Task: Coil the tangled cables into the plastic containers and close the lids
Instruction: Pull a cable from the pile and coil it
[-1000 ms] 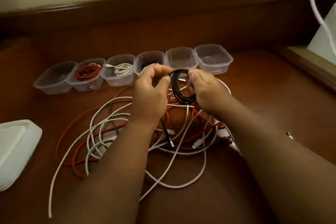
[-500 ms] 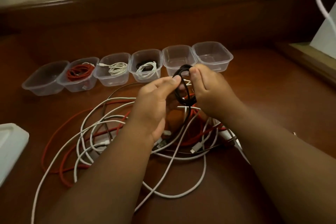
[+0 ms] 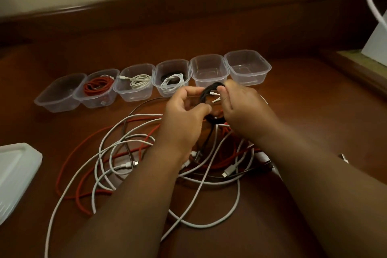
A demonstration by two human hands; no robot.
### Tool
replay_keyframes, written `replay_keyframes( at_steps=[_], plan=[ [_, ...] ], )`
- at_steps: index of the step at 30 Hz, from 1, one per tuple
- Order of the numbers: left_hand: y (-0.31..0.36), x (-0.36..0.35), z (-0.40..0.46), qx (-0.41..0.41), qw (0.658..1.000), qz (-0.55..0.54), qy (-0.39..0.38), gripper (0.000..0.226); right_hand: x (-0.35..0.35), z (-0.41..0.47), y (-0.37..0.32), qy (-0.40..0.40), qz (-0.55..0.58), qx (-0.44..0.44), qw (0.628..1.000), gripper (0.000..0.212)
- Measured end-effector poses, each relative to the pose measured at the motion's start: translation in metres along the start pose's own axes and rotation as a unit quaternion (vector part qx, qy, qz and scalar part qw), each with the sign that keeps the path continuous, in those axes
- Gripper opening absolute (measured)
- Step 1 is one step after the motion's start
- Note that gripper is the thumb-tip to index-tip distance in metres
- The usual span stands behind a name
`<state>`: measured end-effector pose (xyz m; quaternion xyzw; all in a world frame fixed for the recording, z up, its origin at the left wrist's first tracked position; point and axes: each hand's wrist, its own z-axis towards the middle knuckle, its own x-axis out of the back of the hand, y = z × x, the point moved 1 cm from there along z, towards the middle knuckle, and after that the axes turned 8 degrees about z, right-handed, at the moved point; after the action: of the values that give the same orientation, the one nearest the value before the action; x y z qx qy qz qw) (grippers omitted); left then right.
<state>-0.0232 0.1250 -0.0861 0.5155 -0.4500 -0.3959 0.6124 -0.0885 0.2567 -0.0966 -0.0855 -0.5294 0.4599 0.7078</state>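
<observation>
Six tubs [image 3: 248,65] lined up on the worktop [image 3: 314,115], black cable mid-coil

From the left: lids [image 3: 14,172], then loose red and white cables [image 3: 117,153] sprawled below the tubs. Left hand [image 3: 184,117] and right hand [image 3: 240,104] both have fingers pinched on the black coil [image 3: 206,95], held just in front of the fifth tub.

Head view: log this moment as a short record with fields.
left hand: pinching the black coil
right hand: gripping the same coil
tubs: six in a row, all open
filled: three, with red, white, and black-and-white cables
empty: leftmost and the two rightmost
loose pile: red and white cables on the table
lids: stacked at left
</observation>
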Motion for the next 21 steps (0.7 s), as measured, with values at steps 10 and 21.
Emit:
replay_keyframes(
  at_steps=[10, 21],
  plan=[
    [0.007, 0.01, 0.004, 0.059, 0.993, -0.1, -0.021, 0.019, 0.005, 0.0, 0.001, 0.037, 0.01, 0.002, 0.999, 0.028],
    [0.01, 0.02, 0.004, 0.013, 1.0, -0.008, 0.008, 0.021, 0.018, -0.003, -0.019, 0.067, 0.427, -0.157, 0.888, 0.036]
  ],
)
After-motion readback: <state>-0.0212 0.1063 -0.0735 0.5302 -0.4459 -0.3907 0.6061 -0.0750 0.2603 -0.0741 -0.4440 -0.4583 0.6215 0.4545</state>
